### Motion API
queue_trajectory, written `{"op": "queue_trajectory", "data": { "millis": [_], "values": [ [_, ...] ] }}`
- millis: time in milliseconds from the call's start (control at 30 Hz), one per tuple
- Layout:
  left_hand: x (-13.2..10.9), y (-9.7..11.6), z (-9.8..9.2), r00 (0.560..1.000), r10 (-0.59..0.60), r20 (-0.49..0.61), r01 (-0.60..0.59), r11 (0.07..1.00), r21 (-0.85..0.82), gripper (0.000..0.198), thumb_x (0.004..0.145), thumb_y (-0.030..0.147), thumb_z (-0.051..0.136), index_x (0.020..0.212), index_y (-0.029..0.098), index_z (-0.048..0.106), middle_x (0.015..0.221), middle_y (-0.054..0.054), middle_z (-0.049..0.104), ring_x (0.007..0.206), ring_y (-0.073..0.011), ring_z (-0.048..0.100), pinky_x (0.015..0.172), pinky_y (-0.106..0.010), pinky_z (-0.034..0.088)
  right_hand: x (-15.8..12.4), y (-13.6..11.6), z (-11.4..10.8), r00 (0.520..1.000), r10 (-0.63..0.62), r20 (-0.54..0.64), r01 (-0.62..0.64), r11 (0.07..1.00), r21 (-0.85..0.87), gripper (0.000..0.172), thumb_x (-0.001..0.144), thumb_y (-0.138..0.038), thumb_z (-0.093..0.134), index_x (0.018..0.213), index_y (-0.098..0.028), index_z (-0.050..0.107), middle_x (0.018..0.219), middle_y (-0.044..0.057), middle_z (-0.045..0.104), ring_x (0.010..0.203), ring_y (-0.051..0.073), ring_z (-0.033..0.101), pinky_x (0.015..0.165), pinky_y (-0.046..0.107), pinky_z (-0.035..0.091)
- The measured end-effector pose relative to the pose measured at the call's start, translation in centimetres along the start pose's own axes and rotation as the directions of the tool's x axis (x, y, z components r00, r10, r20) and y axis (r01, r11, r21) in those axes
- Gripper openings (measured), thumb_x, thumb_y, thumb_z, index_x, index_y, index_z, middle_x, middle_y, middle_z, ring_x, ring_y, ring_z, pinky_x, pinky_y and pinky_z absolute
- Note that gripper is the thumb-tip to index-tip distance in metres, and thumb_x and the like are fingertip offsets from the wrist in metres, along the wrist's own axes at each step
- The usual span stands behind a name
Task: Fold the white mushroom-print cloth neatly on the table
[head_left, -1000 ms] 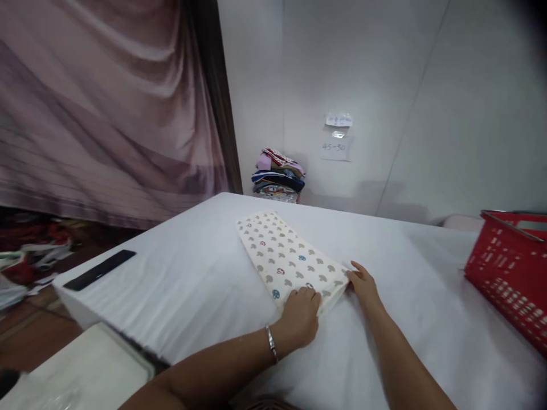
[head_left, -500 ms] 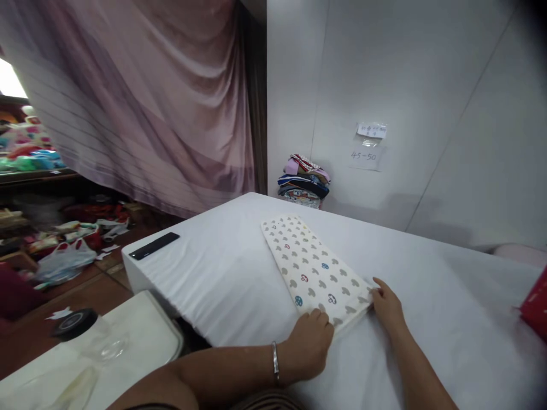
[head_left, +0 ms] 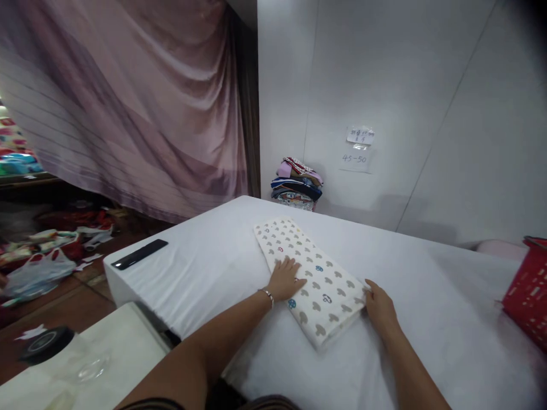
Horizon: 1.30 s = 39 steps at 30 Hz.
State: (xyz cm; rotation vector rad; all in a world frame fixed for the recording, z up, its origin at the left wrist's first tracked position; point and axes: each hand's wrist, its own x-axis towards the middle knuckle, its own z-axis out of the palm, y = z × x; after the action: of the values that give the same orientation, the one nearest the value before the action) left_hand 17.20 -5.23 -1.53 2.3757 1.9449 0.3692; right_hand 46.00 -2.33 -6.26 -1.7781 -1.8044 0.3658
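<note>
Smoothing, I'd say: left hand [head_left: 284,281] spread on the cloth [head_left: 320,283], right hand [head_left: 381,307] pinching its corner, which next wants steadying.

A cloth [head_left: 317,285] lies on the table [head_left: 213,256] under the left hand [head_left: 285,281], its right corner at the right hand [head_left: 380,310]. Left of the left hand lies a phone [head_left: 139,254]; beyond both hands, a stack of cloths [head_left: 298,185]; right of the right hand, a basket [head_left: 529,290].
</note>
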Motion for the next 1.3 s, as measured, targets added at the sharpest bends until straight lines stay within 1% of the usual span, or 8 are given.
{"op": "queue_trajectory", "data": {
  "millis": [133, 267, 367, 500, 700, 867, 1100, 1300],
  "values": [
    [0.4, -1.5, 1.4, 0.997, -0.011, 0.081, 0.01, 1.0, 0.023, 0.065, 0.084, 0.057, 0.032, 0.135, 0.016, 0.036, 0.145, -0.011, 0.03, 0.135, -0.0286, 0.018, 0.109, -0.047, 0.014, -0.2, -0.4, -0.3, 1.0, -0.01, 0.009, 0.01, 0.998, -0.068, 0.048, 0.083, -0.018, 0.029, 0.124, -0.009, 0.051, 0.108, 0.013, 0.061, 0.102, 0.021, 0.057, 0.087, 0.031, 0.042],
    [1.9, -0.5, -0.2, 0.984, -0.047, 0.174, 0.05, 0.999, -0.012, 0.069, 0.083, 0.064, 0.027, 0.133, 0.019, 0.038, 0.146, -0.01, 0.027, 0.135, -0.0294, 0.017, 0.107, -0.05, 0.015, -0.1, -0.5, -0.5, 0.999, 0.018, 0.043, -0.016, 0.998, -0.063, 0.048, 0.083, -0.018, 0.028, 0.124, -0.009, 0.051, 0.11, 0.013, 0.061, 0.104, 0.021, 0.056, 0.088, 0.031, 0.042],
    [4.2, 0.8, -1.1, 0.993, 0.0, 0.115, 0.002, 1.0, -0.016, 0.071, 0.083, 0.064, 0.022, 0.137, 0.019, 0.033, 0.149, -0.009, 0.019, 0.137, -0.0262, 0.01, 0.109, -0.049, 0.01, 0.0, -0.2, -0.4, 0.999, 0.011, 0.032, -0.01, 1.0, -0.024, 0.047, 0.084, -0.02, 0.028, 0.124, -0.009, 0.051, 0.113, 0.013, 0.061, 0.104, 0.02, 0.056, 0.09, 0.03, 0.042],
    [6.9, 1.6, 0.4, 0.995, 0.082, 0.058, -0.082, 0.997, 0.001, 0.072, 0.083, 0.065, 0.023, 0.139, 0.02, 0.027, 0.15, -0.007, 0.013, 0.138, -0.0249, 0.005, 0.11, -0.049, 0.005, 0.0, 0.2, -0.2, 1.0, 0.001, 0.017, -0.002, 1.0, 0.017, 0.047, 0.084, -0.022, 0.029, 0.122, -0.01, 0.053, 0.115, 0.011, 0.061, 0.106, 0.019, 0.056, 0.092, 0.03, 0.041],
    [9.0, 0.8, 2.2, 0.958, 0.081, 0.273, -0.079, 0.997, -0.019, 0.072, 0.08, 0.067, 0.023, 0.138, 0.024, 0.029, 0.149, -0.007, 0.019, 0.137, -0.0256, 0.013, 0.108, -0.051, 0.01, 0.1, 0.4, 0.0, 1.0, 0.009, -0.01, -0.009, 0.999, 0.043, 0.045, 0.083, -0.023, 0.032, 0.12, -0.013, 0.055, 0.112, 0.009, 0.063, 0.104, 0.019, 0.057, 0.09, 0.031, 0.042],
    [11.6, 0.3, 1.5, 0.994, 0.058, 0.088, -0.059, 0.998, 0.016, 0.069, 0.084, 0.063, 0.021, 0.137, 0.02, 0.032, 0.149, -0.009, 0.02, 0.137, -0.0242, 0.012, 0.109, -0.049, 0.007, 0.0, 0.5, 0.2, 1.0, 0.009, -0.006, -0.009, 0.998, 0.057, 0.044, 0.084, -0.026, 0.032, 0.119, -0.014, 0.056, 0.113, 0.008, 0.061, 0.105, 0.019, 0.056, 0.09, 0.029, 0.043],
    [13.1, -0.9, 3.5, 0.981, 0.069, 0.181, -0.069, 0.998, -0.005, 0.072, 0.083, 0.063, 0.021, 0.139, 0.018, 0.027, 0.15, -0.009, 0.016, 0.137, -0.0239, 0.012, 0.108, -0.049, 0.01, 0.1, 0.6, 0.3, 1.0, 0.025, -0.008, -0.024, 0.996, 0.083, 0.045, 0.082, -0.028, 0.032, 0.116, -0.014, 0.058, 0.113, 0.009, 0.062, 0.105, 0.018, 0.056, 0.091, 0.028, 0.043],
    [14.0, -1.7, 3.7, 0.994, 0.015, 0.104, -0.015, 1.0, 0.003, 0.076, 0.083, 0.063, 0.018, 0.142, 0.014, 0.019, 0.149, -0.011, 0.016, 0.137, -0.0254, 0.011, 0.109, -0.048, 0.007, -0.1, 0.3, 0.1, 1.0, 0.029, -0.01, -0.027, 0.993, 0.113, 0.044, 0.082, -0.029, 0.032, 0.113, -0.015, 0.06, 0.113, 0.008, 0.062, 0.107, 0.019, 0.055, 0.094, 0.03, 0.041]
  ]
}}
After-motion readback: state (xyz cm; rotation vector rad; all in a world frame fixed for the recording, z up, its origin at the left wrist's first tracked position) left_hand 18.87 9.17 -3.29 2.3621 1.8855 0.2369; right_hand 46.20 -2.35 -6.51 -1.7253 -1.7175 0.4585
